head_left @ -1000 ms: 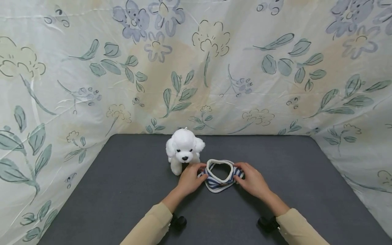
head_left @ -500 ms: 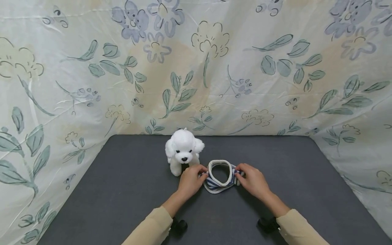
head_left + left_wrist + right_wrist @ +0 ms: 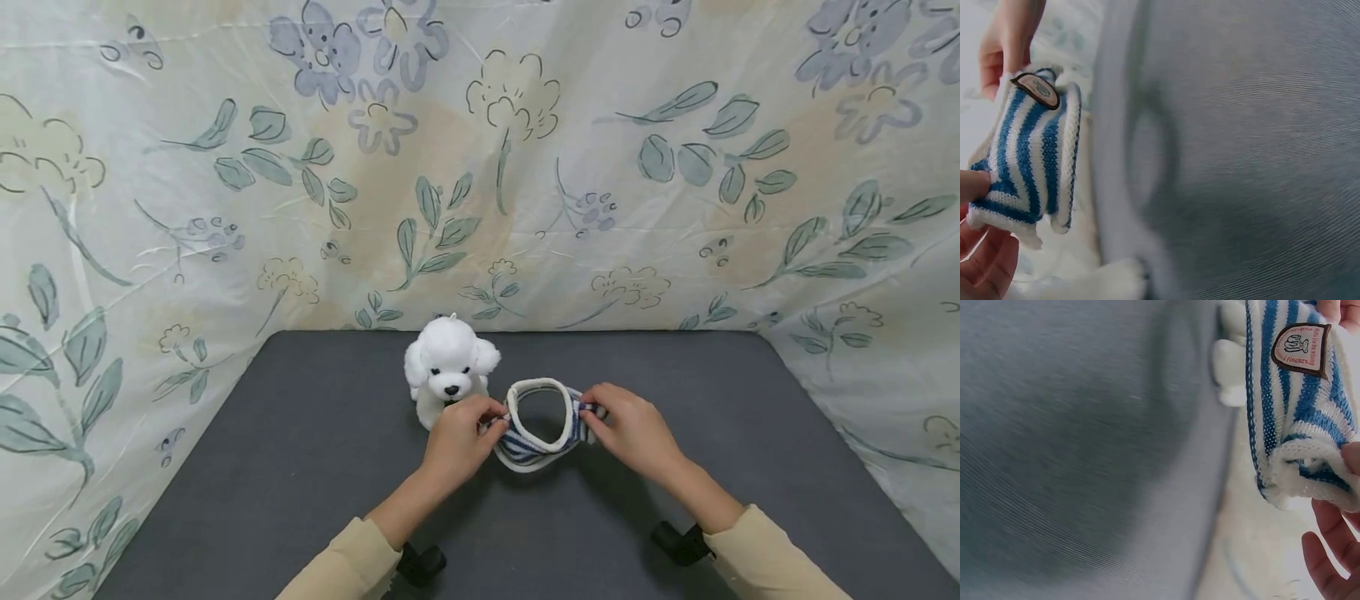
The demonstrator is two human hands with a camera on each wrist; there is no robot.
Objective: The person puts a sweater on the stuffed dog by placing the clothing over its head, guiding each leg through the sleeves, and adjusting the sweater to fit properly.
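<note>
A small blue-and-white striped knit sweater [image 3: 525, 448] with thick white edging is stretched between my two hands, its round opening facing up. My left hand [image 3: 459, 440] pinches one side of it, thumb against fingers. On the opposite side my right hand [image 3: 636, 429] grips the knit by a rolled white cuff, seen in the right wrist view. A brown-edged patch [image 3: 1302, 350] is sewn on the front of the sweater. The shadow beneath shows it held above the table. A white plush dog [image 3: 450, 358] stands just behind my left hand, which overlaps its legs.
The dark grey table [image 3: 300, 467] runs back to a hanging floral cloth [image 3: 450, 167], which also flanks both sides. Black wrist devices [image 3: 422, 567] sit under both forearms. Part of the plush dog's white legs [image 3: 1230, 370] shows in the right wrist view.
Both hands have raised the sweater a little and spread slightly apart, with its opening pulled wider. The right hand has shifted up and right. The plush dog stays put.
</note>
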